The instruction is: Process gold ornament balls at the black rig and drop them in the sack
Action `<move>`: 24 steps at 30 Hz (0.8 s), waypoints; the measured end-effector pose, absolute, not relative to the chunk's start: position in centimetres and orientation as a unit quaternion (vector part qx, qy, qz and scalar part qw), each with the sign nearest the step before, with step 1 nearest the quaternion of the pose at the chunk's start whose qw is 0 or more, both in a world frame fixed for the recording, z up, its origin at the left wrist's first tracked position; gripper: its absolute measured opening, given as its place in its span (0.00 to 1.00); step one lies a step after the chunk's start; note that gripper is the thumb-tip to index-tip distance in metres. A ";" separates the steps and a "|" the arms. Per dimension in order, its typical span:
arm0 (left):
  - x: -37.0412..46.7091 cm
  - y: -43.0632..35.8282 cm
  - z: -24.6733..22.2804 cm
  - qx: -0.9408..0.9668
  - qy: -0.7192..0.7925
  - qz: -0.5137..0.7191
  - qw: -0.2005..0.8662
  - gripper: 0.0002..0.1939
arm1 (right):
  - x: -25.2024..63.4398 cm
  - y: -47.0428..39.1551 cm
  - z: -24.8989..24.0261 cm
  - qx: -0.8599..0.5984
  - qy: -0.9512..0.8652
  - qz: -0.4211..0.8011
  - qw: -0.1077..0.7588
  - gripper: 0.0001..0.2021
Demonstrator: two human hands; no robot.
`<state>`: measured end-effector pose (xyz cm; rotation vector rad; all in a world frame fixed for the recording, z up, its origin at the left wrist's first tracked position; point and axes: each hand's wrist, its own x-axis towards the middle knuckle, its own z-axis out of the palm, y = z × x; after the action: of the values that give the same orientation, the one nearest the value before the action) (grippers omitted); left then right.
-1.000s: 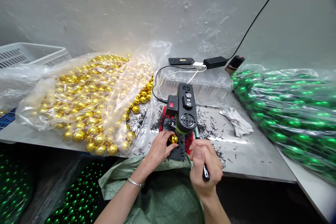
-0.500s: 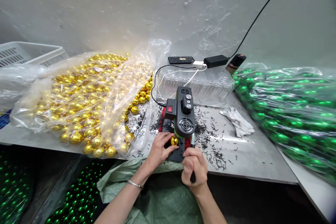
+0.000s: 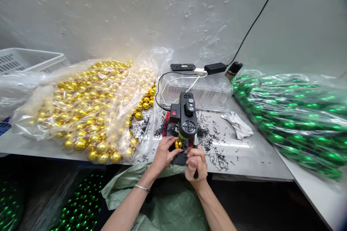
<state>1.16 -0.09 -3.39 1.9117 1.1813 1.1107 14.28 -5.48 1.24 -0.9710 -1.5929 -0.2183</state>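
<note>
My left hand is at the bench's front edge, thumb and fingers closed around a shiny gold ball. The ball sits just below the front end of a small black machine with round vents, silver buttons and a side box with a red switch. My right hand is wrapped around a slim tool with a black handle; its pale, narrow shaft points up beside the machine's head. What its tip touches cannot be made out. Dark base plate lies under the ball.
Clear bag of gold balls lies left, a bag of green balls right. Behind the machine are a clear plastic stack, cables and a black adapter. A white glove and black shavings lie on the bench.
The view has shifted slightly, so the bench items sit a little lower and further left. Both hands keep their holds; the right hand and its tool are slightly closer to the ball.
</note>
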 end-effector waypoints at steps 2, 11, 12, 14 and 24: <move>1.1 0.0 -3.4 0.725 0.449 0.417 0.315 0.18 | 14.4 -5.3 1.5 -0.398 -0.703 -0.099 0.582 0.11; 1.1 0.1 -2.3 0.719 0.459 0.424 0.303 0.17 | 13.6 -6.2 8.8 -0.456 -0.654 -0.012 0.604 0.13; 0.8 -0.5 -2.1 0.721 0.458 0.427 0.297 0.17 | 13.5 -6.3 9.9 -0.470 -0.649 0.008 0.599 0.14; -0.3 -2.5 -1.7 0.738 0.446 0.419 0.285 0.19 | 13.4 -6.4 11.4 -0.486 -0.647 0.033 0.586 0.14; -5.8 0.1 1.7 0.680 0.558 0.422 0.222 0.18 | 13.0 -6.7 9.4 -0.474 -0.645 0.019 0.599 0.13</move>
<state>-5.82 0.11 1.75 1.8777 1.5405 1.1658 12.99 -6.67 9.38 -1.1002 -1.4955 0.0450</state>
